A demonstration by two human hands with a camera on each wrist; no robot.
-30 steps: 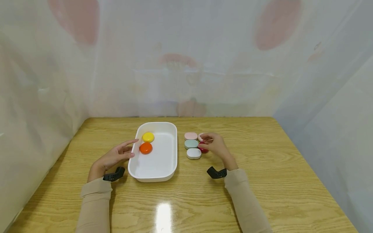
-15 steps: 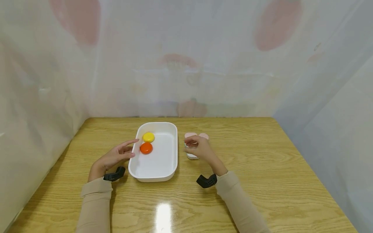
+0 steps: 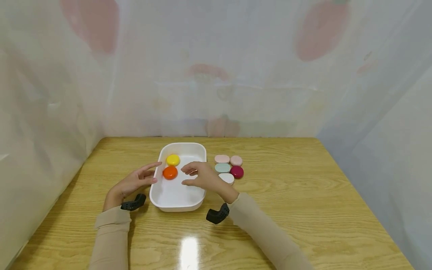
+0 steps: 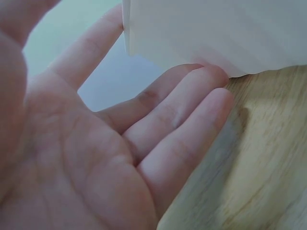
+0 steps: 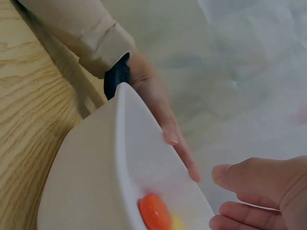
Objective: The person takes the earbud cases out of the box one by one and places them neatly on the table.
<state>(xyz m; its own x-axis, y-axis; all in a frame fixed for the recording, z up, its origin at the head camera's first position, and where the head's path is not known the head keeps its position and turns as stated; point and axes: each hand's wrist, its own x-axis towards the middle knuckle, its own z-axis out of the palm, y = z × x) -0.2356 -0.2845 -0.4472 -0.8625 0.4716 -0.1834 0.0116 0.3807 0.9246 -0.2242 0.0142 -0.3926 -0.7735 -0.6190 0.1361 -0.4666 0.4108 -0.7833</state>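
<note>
A white tray (image 3: 179, 205) stands on the wooden table, with a yellow disc (image 3: 173, 159) and an orange disc (image 3: 170, 172) in its far left part. My left hand (image 3: 146, 174) lies flat against the tray's left wall, its straight fingertips (image 4: 211, 79) touching it. My right hand (image 3: 195, 176) hovers over the tray's middle with fingers loosely spread and nothing in them. In the right wrist view the tray (image 5: 120, 143), the orange disc (image 5: 153, 213) and my left hand (image 5: 160, 112) show.
Right of the tray lie a pink oval piece (image 3: 221, 158), a pink round one (image 3: 236, 160), a pale teal one (image 3: 222, 167), a dark red one (image 3: 237, 171) and a white one (image 3: 227, 177). Translucent sheeting walls the table on three sides.
My right hand has moved left from the group of pieces to above the tray, uncovering them. All the pieces stay where they were. The left hand has not moved.
</note>
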